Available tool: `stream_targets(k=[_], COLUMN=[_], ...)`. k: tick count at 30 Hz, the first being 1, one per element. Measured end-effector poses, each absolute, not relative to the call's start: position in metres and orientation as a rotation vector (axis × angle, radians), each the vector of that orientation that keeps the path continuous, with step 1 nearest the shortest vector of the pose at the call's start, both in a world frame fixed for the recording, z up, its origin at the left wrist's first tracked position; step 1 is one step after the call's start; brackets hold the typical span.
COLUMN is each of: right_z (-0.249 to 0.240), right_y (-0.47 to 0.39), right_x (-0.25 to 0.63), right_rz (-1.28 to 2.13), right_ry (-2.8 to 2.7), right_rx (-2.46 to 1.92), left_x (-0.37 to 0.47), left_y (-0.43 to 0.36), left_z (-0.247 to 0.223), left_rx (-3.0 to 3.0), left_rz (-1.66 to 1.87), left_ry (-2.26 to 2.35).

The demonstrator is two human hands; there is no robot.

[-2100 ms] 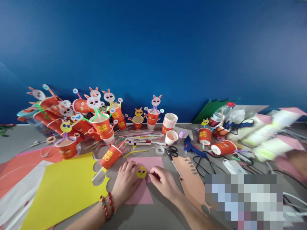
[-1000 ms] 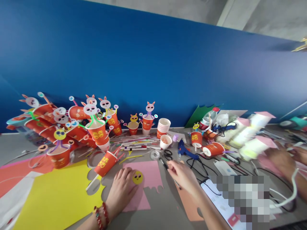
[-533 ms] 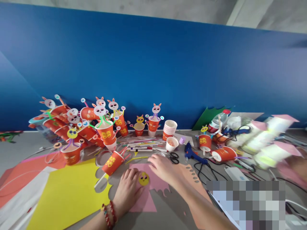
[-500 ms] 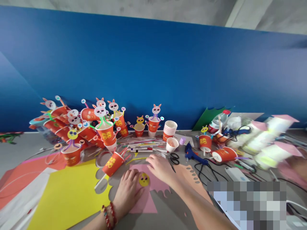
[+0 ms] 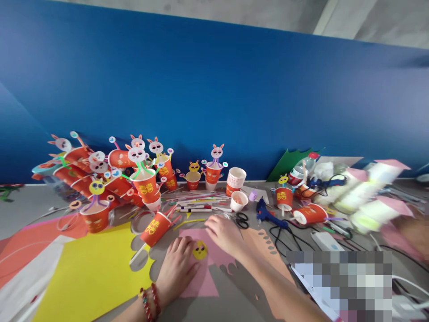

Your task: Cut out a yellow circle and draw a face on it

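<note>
A yellow paper disc [image 5: 200, 250] with a drawn face lies on pink paper [image 5: 204, 284] with scalloped cut edges. Just left of the disc, my left hand [image 5: 177, 264] rests palm down, partly on the pink paper, its thumb apart from the fingers. My right hand [image 5: 223, 235] reaches over the paper's upper part, fingers stretched toward the pens; its fingertips are near a yellow strip [image 5: 189, 221]. Neither hand shows anything held. A red paper cup [image 5: 156, 229] with straws lies tilted beyond my left hand.
Yellow card [image 5: 90, 273] spreads at the left. Decorated cups [image 5: 145, 188] crowd the back left. Several pens [image 5: 194, 209], scissors [image 5: 241, 220] and a blue glue gun [image 5: 270, 214] lie ahead. At the right, another person's blurred hand [image 5: 412, 228] is near white paper rolls [image 5: 378, 219].
The view has shifted slightly, so the objects appear a little further left. My hands keep nearly the same pose around the yellow disc.
</note>
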State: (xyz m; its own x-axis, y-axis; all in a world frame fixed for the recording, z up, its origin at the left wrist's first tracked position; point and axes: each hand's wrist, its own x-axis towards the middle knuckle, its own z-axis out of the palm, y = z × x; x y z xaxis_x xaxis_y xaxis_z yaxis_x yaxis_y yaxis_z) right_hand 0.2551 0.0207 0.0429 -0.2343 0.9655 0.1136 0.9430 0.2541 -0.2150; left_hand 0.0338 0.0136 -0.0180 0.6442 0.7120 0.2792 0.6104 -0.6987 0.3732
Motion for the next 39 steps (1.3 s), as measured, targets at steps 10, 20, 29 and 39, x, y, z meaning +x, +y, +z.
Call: stream_targets(k=[10,20,29,39], right_z=[0.049,0.064,0.075,0.070], right_y=[0.096,0.102,0.021,-0.057], right_x=[0.268,0.263,0.236,0.254], right_rz=[-0.155,-0.331,0.503,1.918], right_ry=[-2.404,-2.223,-2.281,-1.331], right_rx=[-2.043,-2.046,-1.485,-0.922], left_x=[0.034,0.036,0.027,0.020], left_y=[0.012,0.012,0.016,-0.003], left_z=[-0.015,-0.015,-0.005,0.047], left_rx=[2.613,2.593,2.382,2.603], left_rz=[0.565,0.584,1.139,0.870], left_ry=[1.089,1.110,1.074,0.696])
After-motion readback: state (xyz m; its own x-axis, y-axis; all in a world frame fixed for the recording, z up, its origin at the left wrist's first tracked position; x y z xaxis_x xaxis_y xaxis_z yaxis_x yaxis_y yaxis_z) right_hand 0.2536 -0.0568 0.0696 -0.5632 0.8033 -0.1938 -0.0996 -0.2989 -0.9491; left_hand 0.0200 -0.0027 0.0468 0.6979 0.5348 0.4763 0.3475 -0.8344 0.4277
